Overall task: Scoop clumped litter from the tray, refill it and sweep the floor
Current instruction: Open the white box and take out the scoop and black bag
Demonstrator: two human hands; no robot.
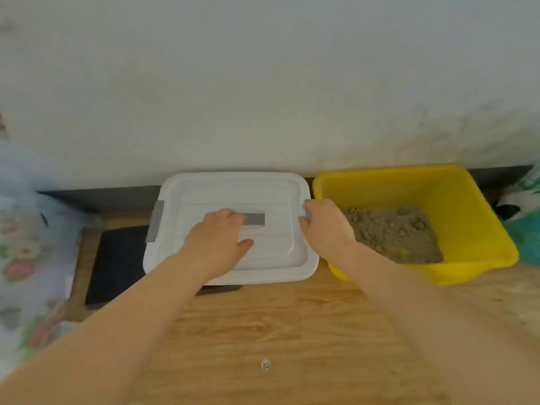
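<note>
Left hand (pixel 217 241) rests flat on the white box lid (pixel 280 244); right hand (pixel 324 226) curls over its right clasp. Yellow tray (pixel 467 200) of litter (pixel 394 235) touches the box's right side. Yanking the lid could jolt the tray and scatter litter.

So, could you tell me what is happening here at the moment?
A person is crouched over a white lidded box on the wooden floor, against the wall. The left hand rests on the lid near its grey handle, and the right hand grips the clip at the box's right edge, so the lid looks about to be unlatched. Beside it, the yellow litter tray holds a shallow layer of clumpy litter. No scoop or broom is in view.
</note>
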